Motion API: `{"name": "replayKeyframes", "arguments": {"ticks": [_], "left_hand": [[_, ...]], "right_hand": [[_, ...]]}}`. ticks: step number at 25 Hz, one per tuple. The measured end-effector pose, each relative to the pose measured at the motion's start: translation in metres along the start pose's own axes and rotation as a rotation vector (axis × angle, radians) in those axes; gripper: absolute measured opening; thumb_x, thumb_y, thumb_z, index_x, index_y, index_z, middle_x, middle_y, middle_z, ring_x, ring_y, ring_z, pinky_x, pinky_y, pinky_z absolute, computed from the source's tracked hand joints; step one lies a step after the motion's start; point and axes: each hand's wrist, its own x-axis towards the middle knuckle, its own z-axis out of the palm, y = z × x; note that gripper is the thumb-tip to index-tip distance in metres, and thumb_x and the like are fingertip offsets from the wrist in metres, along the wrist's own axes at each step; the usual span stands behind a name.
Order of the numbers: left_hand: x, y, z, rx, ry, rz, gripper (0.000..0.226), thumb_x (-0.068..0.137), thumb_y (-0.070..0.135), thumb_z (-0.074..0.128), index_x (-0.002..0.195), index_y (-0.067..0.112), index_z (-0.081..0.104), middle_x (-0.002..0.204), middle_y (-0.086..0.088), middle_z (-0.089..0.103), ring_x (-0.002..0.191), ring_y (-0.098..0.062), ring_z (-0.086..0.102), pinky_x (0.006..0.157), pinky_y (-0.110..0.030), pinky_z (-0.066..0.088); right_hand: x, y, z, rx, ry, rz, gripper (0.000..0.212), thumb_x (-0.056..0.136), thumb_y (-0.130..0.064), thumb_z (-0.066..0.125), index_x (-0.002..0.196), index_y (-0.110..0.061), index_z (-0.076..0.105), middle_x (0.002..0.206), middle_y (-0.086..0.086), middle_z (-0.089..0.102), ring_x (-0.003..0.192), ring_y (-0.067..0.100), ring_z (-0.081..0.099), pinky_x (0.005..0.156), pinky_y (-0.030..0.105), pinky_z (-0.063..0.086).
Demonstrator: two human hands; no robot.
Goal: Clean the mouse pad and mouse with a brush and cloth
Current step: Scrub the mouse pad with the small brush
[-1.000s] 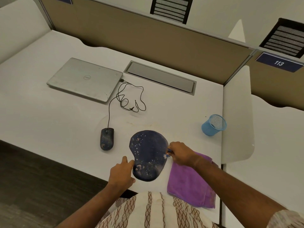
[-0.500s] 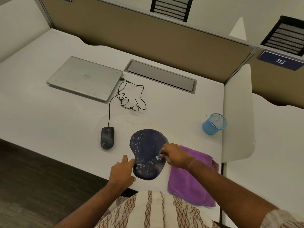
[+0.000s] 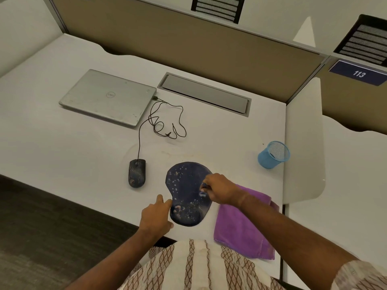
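A dark blue mouse pad [image 3: 184, 189], speckled with pale dust, lies near the desk's front edge. My right hand [image 3: 219, 190] is over the pad's right side, closed around a small brush [image 3: 202, 190] whose tip touches the pad. My left hand [image 3: 156, 216] rests on the desk with its fingers against the pad's lower left edge. A dusty dark mouse [image 3: 137, 173] sits to the left of the pad, its cable running back to the laptop. A purple cloth [image 3: 240, 225] lies folded to the right of the pad, partly under my right forearm.
A closed silver laptop [image 3: 109, 97] lies at the back left, with the looped mouse cable [image 3: 167, 124] beside it. A grey cable hatch [image 3: 204, 94] is set in the desk behind. A blue mesh cup [image 3: 273, 154] stands at the right, next to a white divider [image 3: 303, 143].
My right hand has carried the brush leftward from the pad's right edge onto its surface. My left hand has stayed at the pad's lower left edge.
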Motion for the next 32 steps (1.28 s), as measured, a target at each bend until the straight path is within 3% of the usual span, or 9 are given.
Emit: {"name": "replayKeyframes", "arguments": {"ticks": [2,10,14,17,24,28,32], "left_hand": [[0.0,0.0,0.0,0.003,0.002,0.001,0.063,0.081,0.052,0.075,0.135,0.032,0.048,0.138,0.001,0.046,0.104,-0.022,0.064,0.09,-0.027,0.052],[-0.001,0.001,0.001,-0.004,0.008,-0.003,0.064,0.082,0.051,0.075,0.137,0.033,0.046,0.14,0.001,0.046,0.107,-0.022,0.064,0.093,-0.027,0.051],[-0.001,0.001,0.001,0.002,0.007,-0.006,0.065,0.082,0.052,0.074,0.137,0.033,0.046,0.141,0.001,0.045,0.108,-0.022,0.063,0.093,-0.027,0.051],[-0.001,0.001,0.0,0.0,0.007,-0.006,0.065,0.083,0.051,0.074,0.138,0.033,0.046,0.141,0.001,0.045,0.108,-0.022,0.063,0.093,-0.027,0.051],[-0.002,0.001,-0.001,0.013,0.008,0.003,0.064,0.084,0.05,0.073,0.138,0.031,0.045,0.141,0.0,0.045,0.107,-0.022,0.063,0.092,-0.027,0.052],[-0.003,0.002,-0.002,0.017,0.005,0.004,0.064,0.084,0.051,0.073,0.138,0.032,0.045,0.141,0.0,0.045,0.107,-0.022,0.063,0.092,-0.027,0.051],[-0.003,0.002,-0.002,0.011,0.003,0.003,0.063,0.083,0.052,0.073,0.137,0.032,0.046,0.14,0.0,0.045,0.105,-0.021,0.064,0.091,-0.027,0.052]], "right_hand": [[-0.003,-0.001,0.01,0.055,0.027,-0.001,0.015,0.092,-0.018,0.062,0.096,-0.012,0.075,0.095,-0.003,0.068,0.076,0.005,0.054,0.065,0.012,0.038],[-0.019,0.026,0.004,-0.072,-0.074,0.072,0.016,0.093,-0.012,0.057,0.103,-0.013,0.069,0.1,0.005,0.064,0.085,0.017,0.057,0.078,0.033,0.052],[-0.015,0.019,0.002,-0.006,0.006,0.051,0.007,0.091,-0.016,0.063,0.089,-0.013,0.069,0.088,-0.004,0.065,0.069,0.008,0.055,0.063,0.017,0.039],[-0.017,0.005,0.016,0.132,0.087,0.009,0.011,0.092,-0.022,0.063,0.092,-0.016,0.073,0.087,-0.011,0.064,0.071,0.003,0.055,0.063,0.01,0.036],[-0.029,0.016,0.025,0.002,-0.016,0.045,0.015,0.094,-0.013,0.054,0.095,-0.012,0.069,0.095,0.003,0.062,0.083,0.017,0.058,0.077,0.032,0.052],[-0.023,0.014,0.018,-0.015,-0.061,0.094,0.017,0.089,-0.01,0.059,0.073,-0.017,0.059,0.073,-0.002,0.058,0.067,0.014,0.054,0.059,0.025,0.044],[-0.012,-0.002,0.018,0.201,0.09,0.076,0.012,0.09,-0.021,0.064,0.085,-0.017,0.074,0.088,-0.008,0.072,0.076,0.007,0.064,0.07,0.023,0.052]]}}
